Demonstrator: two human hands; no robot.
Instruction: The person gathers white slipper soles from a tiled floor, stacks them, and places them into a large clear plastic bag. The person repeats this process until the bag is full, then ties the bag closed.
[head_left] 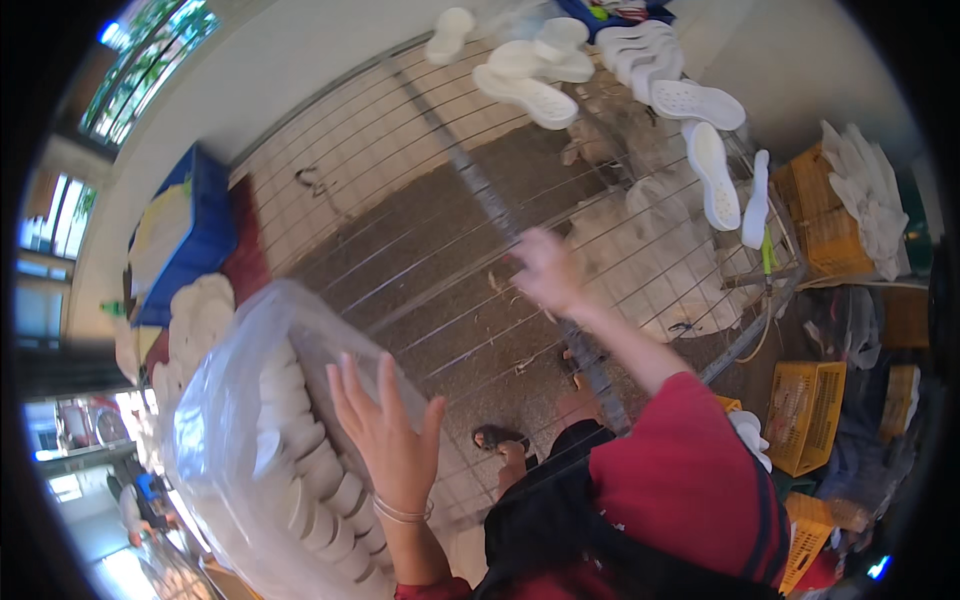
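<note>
My left hand point(390, 435) is raised with its fingers spread, holding nothing. It is beside a large clear plastic bag point(225, 385) filled with rows of stacked white shoe soles point(310, 480). My right hand point(547, 270) reaches over the wire-grid rack point(400, 250), close to its grey metal crossbar point(470, 175). Motion blurs those fingers, so whether they are curled round anything is unclear. More white soles lie at the far side of the rack, among them a perforated sole point(710, 175) and a pair-shaped pile point(530, 85).
On the left stands a blue crate point(195, 235) with loose soles point(200, 310) near it. Yellow crates point(805, 415) line the right side, and another crate point(815, 215) holds white pieces. A green-tipped hose point(768, 255) hangs at the rack's right corner. White sacking point(650, 260) shows under the grid.
</note>
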